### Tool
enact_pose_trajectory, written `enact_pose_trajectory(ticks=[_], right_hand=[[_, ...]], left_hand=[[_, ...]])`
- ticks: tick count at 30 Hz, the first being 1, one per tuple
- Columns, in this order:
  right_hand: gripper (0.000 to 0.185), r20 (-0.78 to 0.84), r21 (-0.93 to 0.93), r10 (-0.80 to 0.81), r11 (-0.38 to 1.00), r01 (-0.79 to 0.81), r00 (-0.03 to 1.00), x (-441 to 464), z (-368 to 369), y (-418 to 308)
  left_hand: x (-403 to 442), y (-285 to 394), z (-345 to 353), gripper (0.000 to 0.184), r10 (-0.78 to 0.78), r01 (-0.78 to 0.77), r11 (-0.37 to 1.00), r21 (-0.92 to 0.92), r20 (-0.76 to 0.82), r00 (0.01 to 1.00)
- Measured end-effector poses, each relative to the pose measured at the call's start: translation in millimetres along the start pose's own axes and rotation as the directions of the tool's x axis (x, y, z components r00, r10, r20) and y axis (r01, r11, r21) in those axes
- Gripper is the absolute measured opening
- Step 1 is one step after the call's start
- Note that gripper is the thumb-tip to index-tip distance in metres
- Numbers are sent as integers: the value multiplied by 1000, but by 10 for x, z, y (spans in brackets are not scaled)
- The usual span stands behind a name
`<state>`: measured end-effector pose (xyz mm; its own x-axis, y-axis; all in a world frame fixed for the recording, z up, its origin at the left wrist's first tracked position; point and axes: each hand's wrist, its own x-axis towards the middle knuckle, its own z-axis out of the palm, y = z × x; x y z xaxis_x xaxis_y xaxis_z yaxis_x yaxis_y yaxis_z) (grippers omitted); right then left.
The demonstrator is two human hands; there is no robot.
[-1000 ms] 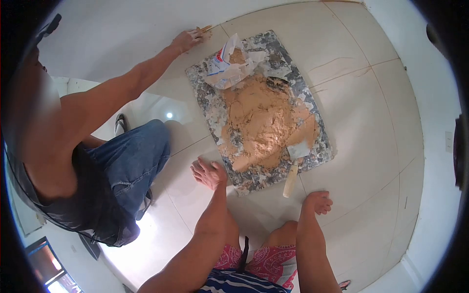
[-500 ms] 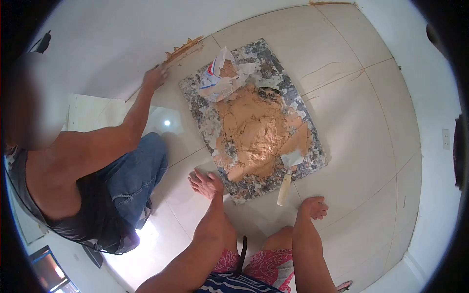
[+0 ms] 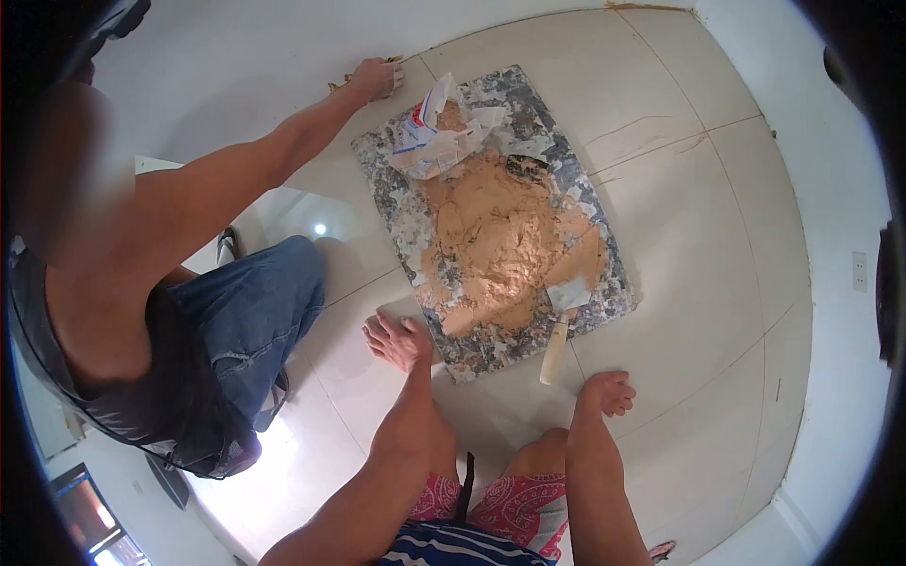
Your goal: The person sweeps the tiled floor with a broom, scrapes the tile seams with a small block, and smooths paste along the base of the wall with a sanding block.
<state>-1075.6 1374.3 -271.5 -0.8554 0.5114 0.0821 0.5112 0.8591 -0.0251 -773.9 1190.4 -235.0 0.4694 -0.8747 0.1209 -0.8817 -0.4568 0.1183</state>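
Observation:
My left hand (image 3: 397,341) rests on the floor tiles beside the board's near left corner, fingers spread, holding nothing. To the right of the board's near edge, my right hand (image 3: 609,392) hangs with its fingers loosely curled in and nothing visible in them. Between my hands lies a stained board (image 3: 470,363) bearing a wide heap of tan paste (image 3: 500,241). A putty knife (image 3: 555,354) lies on its near right part, blade on the paste and pale handle sticking out over the edge. A torn bag (image 3: 429,151) of tan powder sits at the board's far left.
On my left a co-worker in jeans (image 3: 255,316) squats, an arm stretched out, a hand (image 3: 377,79) at the foot of the wall. A dark tool (image 3: 526,170) lies in the paste's far side. Tan smears mark the tile joints (image 3: 651,156). Walls border the floor.
The co-worker's hand has moved along the wall base, away from me and to the right, past the tan smear. My hands, the board and the putty knife stay put; the view has shifted slightly.

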Motion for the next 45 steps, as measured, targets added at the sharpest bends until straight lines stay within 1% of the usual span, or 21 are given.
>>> enact_pose_trajectory(ticks=[4,7,9,13,15,19,21,24,28,30,37,40,43,45], right_hand=[[40,11,-21,10,1000,-10,1000,21,41,0],[43,51,-7,36,999,-36,998,23,35,-3],[43,41,4,4,1000,-4,999,27,40,21],[39,1,-16,20,1000,-20,1000,1,28,-1],[41,20,-22,-19,1000,19,1000,2,0,6],[44,67,28,-4,1000,2,998,-5,-33,-9],[42,20,-9,-11,1000,11,1000,-11,-31,-10],[40,13,-6,14,1000,-14,1000,1,-22,-20],[39,3,1,33,999,-33,999,9,-29,-32],[39,16,-32,35,999,-35,999,5,-35,-34],[38,-4,13,2,1000,-2,1000,-22,-64,-31],[39,-7,-2,-5,1000,5,1000,-11,-67,-26],[39,34,-2,19,1000,-19,999,-1,-61,-31],[38,-4,32,11,999,-11,1000,-13,-63,-33]], left_hand=[[3,-9,6,62,4,-4,1000,-8,4,1000],[-2,4,-10,61,4,-4,1000,-14,6,1000],[-9,11,-7,61,-6,6,1000,-12,11,1000],[-8,18,-7,60,13,-13,1000,-13,-2,1000],[-7,29,-17,61,0,0,1000,-11,9,1000],[1,32,-15,61,-13,13,1000,-5,18,1000],[0,26,-11,61,-6,6,1000,4,16,1000],[3,53,-43,58,-10,10,1000,18,8,1000],[-3,42,-27,59,-8,8,1000,18,2,1000],[0,58,-46,60,-10,10,1000,11,10,1000],[4,36,-22,58,-24,24,1000,-2,17,1000],[-11,7,9,58,12,-12,1000,6,-30,999],[-11,17,-4,58,5,-5,1000,3,-26,1000],[-11,9,7,58,9,-9,1000,-8,-37,999]])
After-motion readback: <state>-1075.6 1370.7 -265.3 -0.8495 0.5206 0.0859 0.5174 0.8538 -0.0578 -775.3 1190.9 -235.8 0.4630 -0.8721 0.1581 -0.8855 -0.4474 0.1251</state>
